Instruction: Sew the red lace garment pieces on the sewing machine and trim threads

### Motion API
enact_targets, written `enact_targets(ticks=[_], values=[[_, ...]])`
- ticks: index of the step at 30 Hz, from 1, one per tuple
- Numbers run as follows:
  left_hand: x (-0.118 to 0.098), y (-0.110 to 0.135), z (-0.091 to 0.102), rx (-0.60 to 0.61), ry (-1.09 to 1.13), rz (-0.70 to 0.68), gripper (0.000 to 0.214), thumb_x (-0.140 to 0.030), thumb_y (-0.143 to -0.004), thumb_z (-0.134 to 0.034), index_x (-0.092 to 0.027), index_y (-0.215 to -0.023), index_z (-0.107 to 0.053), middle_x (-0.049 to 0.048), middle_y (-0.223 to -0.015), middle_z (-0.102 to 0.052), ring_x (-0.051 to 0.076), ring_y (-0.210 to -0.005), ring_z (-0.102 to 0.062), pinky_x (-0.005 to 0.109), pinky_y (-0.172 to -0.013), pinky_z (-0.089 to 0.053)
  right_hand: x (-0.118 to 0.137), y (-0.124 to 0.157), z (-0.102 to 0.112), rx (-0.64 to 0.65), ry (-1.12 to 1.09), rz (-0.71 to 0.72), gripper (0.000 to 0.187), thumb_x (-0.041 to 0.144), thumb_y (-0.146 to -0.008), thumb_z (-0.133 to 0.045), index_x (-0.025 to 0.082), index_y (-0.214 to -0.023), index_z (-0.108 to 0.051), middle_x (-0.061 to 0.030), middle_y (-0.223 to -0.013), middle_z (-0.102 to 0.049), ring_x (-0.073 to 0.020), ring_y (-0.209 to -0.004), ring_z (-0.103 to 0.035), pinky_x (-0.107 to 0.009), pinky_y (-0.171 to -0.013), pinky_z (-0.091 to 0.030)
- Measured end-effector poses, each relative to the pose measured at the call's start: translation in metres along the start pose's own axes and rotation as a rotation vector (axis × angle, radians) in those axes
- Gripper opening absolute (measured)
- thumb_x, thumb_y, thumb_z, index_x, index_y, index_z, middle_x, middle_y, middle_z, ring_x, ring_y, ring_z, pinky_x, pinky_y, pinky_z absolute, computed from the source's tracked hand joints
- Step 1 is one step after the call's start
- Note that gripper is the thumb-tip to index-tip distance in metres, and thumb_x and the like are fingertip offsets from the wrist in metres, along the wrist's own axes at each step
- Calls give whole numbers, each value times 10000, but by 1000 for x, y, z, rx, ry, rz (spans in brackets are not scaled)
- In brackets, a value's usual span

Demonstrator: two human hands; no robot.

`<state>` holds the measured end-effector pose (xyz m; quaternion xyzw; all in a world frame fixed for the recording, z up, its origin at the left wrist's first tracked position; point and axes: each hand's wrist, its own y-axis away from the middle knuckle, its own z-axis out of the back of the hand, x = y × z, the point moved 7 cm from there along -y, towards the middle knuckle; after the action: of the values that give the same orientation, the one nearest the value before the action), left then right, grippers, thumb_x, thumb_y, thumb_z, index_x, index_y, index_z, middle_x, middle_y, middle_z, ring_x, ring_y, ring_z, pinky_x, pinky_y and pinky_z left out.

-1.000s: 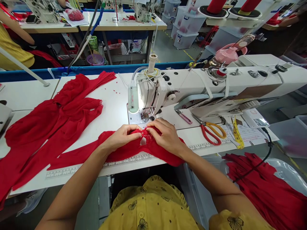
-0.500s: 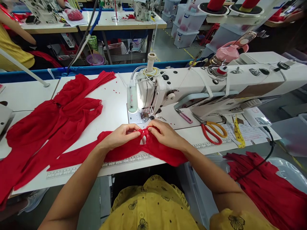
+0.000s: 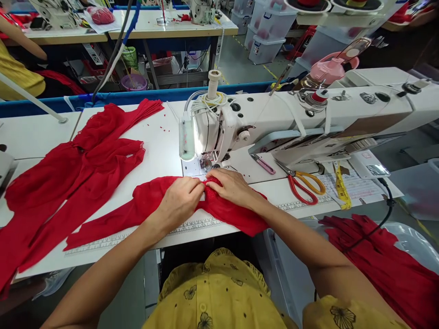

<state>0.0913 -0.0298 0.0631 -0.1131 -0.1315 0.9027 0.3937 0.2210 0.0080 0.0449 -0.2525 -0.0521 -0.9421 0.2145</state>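
In the head view, the left hand (image 3: 181, 198) has rolled knuckles-up beside the right hand (image 3: 231, 186), both gripping the red garment (image 3: 229, 214) before the sewing machine (image 3: 260, 114), apparently readjusting an edge their fingers hide, while thread snips (image 3: 263, 164), scissors (image 3: 292, 173) and tape measure (image 3: 341, 187) lie rightward.

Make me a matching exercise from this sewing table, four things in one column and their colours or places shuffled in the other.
1. Scissors
2. Tape measure
3. Slim tool
4. Cloth in front of the sewing machine

A. Pink
B. Under the left hand and right hand
C. Red and orange handles
D. Yellow, lying across paper

Pairs: 1-C, 2-D, 3-A, 4-B
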Motion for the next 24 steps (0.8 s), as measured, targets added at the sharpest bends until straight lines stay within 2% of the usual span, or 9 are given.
enact_targets(ticks=[2,4,7,10,13,17,20,24], values=[[-13,7,-5,36,-25,-59,241,-223,-1003,-472,-93,-1102,-650,142,-1043,-710,251,-945,-650,388,-843,-516,1,0,0,-4,1,10,139,231,-972,-526,229,-1053,-639,-46,-1058,-707,-202,-992,-633,-320,-837,-431],[-20,15,-8,4,-63,-67,300,-266,-1007,-488,-76,-1190,-631,165,-1139,-709,269,-1045,-659,438,-968,-506,1,-2,0,-8,4,14,134,252,-981,-522,231,-1037,-641,-42,-1041,-710,-198,-969,-633,-316,-819,-426],[-23,24,-11,-71,-87,-58,337,-248,-1005,-492,-82,-1276,-607,158,-1248,-692,268,-1154,-642,484,-1109,-429,0,-6,-1,-10,4,8,117,306,-973,-557,236,-997,-648,-28,-988,-712,-194,-907,-625,-306,-772,-408],[-21,27,-13,-78,-99,-35,336,-209,-998,-493,-102,-1295,-608,133,-1258,-698,259,-1149,-649,528,-1170,-352,-3,-10,-4,-14,6,-10,107,294,-963,-576,230,-928,-654,-20,-908,-704,-183,-848,-612,-292,-731,-384],[-19,25,-13,-74,-89,-26,332,-186,-989,-498,-123,-1294,-613,117,-1250,-705,251,-1145,-653,564,-1204,-284,-6,-12,-5,-20,-2,-36,115,287,-961,-579,228,-900,-656,-19,-887,-701,-176,-831,-608,-284,-714,-371],[-18,26,-11,-97,-60,-6,329,-181,-980,-516,-126,-1289,-612,114,-1265,-699,246,-1153,-648,572,-1215,-261,-9,-11,-5,-12,-30,-61,106,303,-956,-592,240,-906,-662,-9,-876,-712,-180,-856,-626,-284,-728,-378],[-16,27,-11,-100,-37,38,327,-179,-967,-533,-117,-1275,-621,130,-1264,-689,248,-1159,-639,560,-1207,-295,-11,-11,-4,-10,-42,-79,96,315,-947,-604,256,-906,-667,8,-846,-723,-179,-818,-639,-290,-729,-385],[-13,27,-10,-92,-55,96,316,-192,-946,-555,-134,-1242,-647,131,-1134,-709,252,-1102,-648,574,-1174,-347,-14,-13,-1,-30,-69,-103,66,328,-910,-651,277,-874,-671,37,-783,-712,-168,-739,-625,-286,-705,-392]])
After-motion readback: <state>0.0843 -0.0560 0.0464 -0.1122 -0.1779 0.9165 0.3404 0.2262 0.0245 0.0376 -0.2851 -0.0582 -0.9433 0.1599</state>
